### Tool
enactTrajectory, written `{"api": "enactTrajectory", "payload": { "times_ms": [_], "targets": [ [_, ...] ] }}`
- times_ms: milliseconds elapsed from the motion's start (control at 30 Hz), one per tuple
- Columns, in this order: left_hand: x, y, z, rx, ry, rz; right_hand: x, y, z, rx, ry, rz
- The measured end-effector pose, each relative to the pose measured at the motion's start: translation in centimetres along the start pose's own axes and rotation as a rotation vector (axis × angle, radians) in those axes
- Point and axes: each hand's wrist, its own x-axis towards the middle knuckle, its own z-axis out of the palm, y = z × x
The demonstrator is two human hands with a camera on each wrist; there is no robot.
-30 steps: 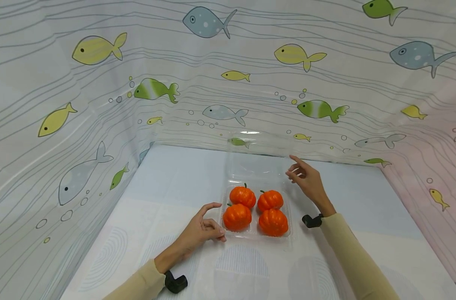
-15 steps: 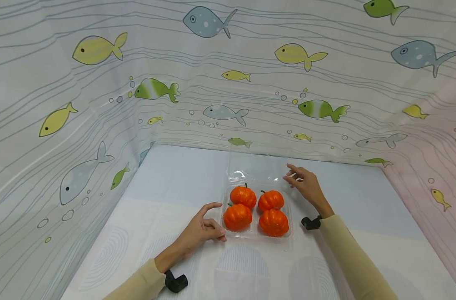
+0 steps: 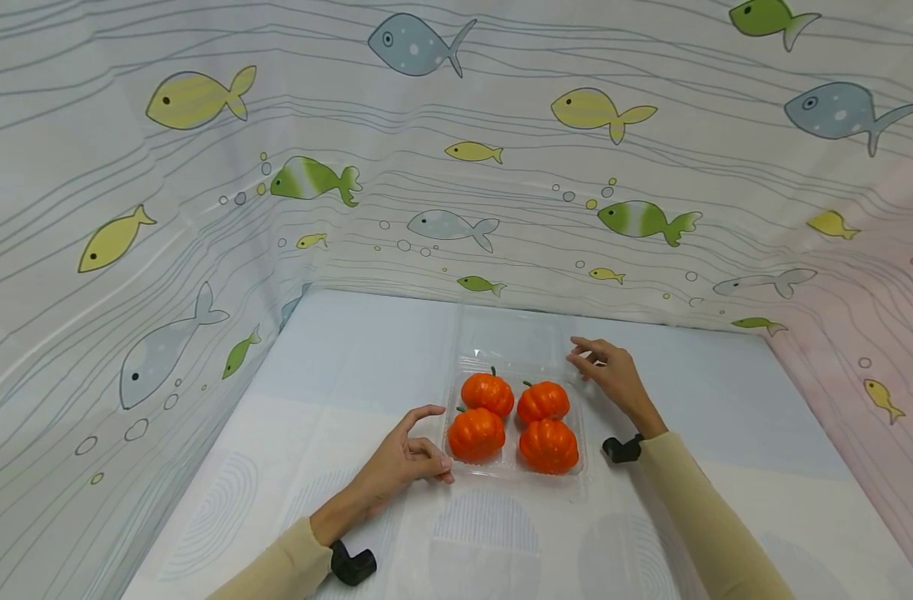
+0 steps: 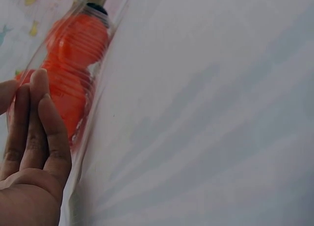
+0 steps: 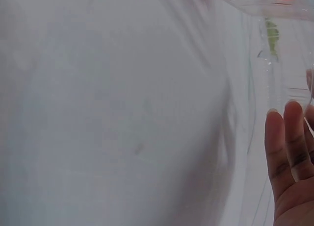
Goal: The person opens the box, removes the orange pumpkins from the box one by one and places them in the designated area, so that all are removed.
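In the head view, a clear plastic clamshell container [image 3: 516, 473] holds several small orange pumpkins, with one at front left [image 3: 476, 435] and another at front right [image 3: 549, 446]. Its transparent lid [image 3: 510, 335] is folded back towards the rear wall. At the container's left edge, my left hand [image 3: 399, 461] has thumb and index finger spread, and the other fingers lie close against the side. Beside the lid's right edge is my right hand [image 3: 614, 377], fingers extended; whether they touch the lid cannot be told. The right wrist view shows straight fingers [image 5: 293, 133] near the clear plastic.
A pale patterned cloth [image 3: 351, 350] covers the table around the container. Curtain walls [image 3: 531, 183] printed with fish stand behind and at both sides. Dark wrist-worn devices sit at the left wrist [image 3: 353, 565] and the right wrist [image 3: 623, 448].
The clear lid has swung from upright down and back to a lower position. My right hand has moved slightly downward and left alongside it; the left hand and pumpkins have stayed put.
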Motion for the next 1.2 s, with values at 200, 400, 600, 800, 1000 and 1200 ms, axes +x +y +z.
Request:
{"api": "enactTrajectory", "payload": {
  "times_ms": [200, 400, 600, 800, 1000, 1200],
  "targets": [
    [0.0, 0.0, 0.0, -0.006, -0.004, 0.000, -0.1, 0.2, 0.1, -0.002, -0.007, 0.032],
    [0.0, 0.0, 0.1, -0.001, -0.004, -0.003, -0.3, 0.4, 0.1, -0.002, -0.010, 0.055],
    [0.0, -0.1, 0.1, 0.003, -0.006, 0.001, -0.4, 0.4, 0.1, -0.003, -0.014, 0.076],
    [0.0, -0.1, 0.1, 0.010, -0.007, 0.014, -0.6, 0.4, 0.1, 0.002, -0.034, 0.081],
    [0.0, -0.1, 0.1, 0.017, -0.001, 0.023, -1.6, -0.7, -0.5, 0.040, -0.102, 0.081],
    [-0.1, 0.0, -0.1, 0.037, 0.007, 0.026, -2.9, -1.5, -0.9, 0.064, -0.150, 0.095]
  ]
}}
